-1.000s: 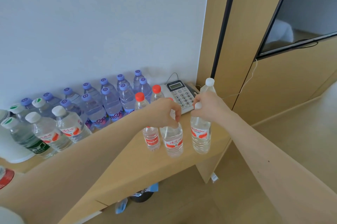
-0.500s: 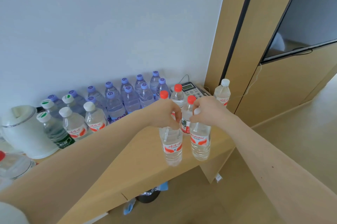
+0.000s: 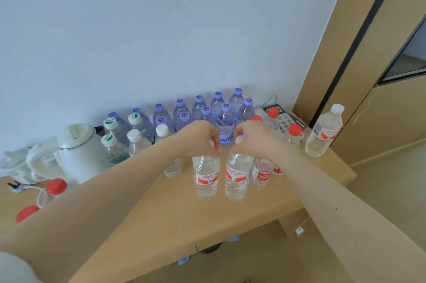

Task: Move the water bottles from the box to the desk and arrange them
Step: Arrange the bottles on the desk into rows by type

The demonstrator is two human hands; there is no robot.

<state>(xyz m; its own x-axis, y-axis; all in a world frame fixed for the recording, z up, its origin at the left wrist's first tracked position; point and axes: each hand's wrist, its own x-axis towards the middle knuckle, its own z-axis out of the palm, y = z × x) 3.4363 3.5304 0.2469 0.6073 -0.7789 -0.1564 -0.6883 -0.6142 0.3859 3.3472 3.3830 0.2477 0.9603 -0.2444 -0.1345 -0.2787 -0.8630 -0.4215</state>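
Each hand is clamped on a bottle by the neck: the left hand has its fingers curled round the top of the left bottle, the right hand round the top of the right bottle, the caps mostly hidden in the grip; both bottles hang straight down below the knuckles, long axes upright, side by side and just apart; their bases are level with the table toward its front, though I cannot tell whether they rest on it or hover just above; the next move, as I judge it, is a straight lowering and release, each hand directly over its own bottle, so neither need cross; behind them the purple-capped bottles stand in rows against the wall; a small red-capped bottle stands just beside the right bottle, the likeliest thing to knock; a kettle sits well off to the left; the box is not in view.
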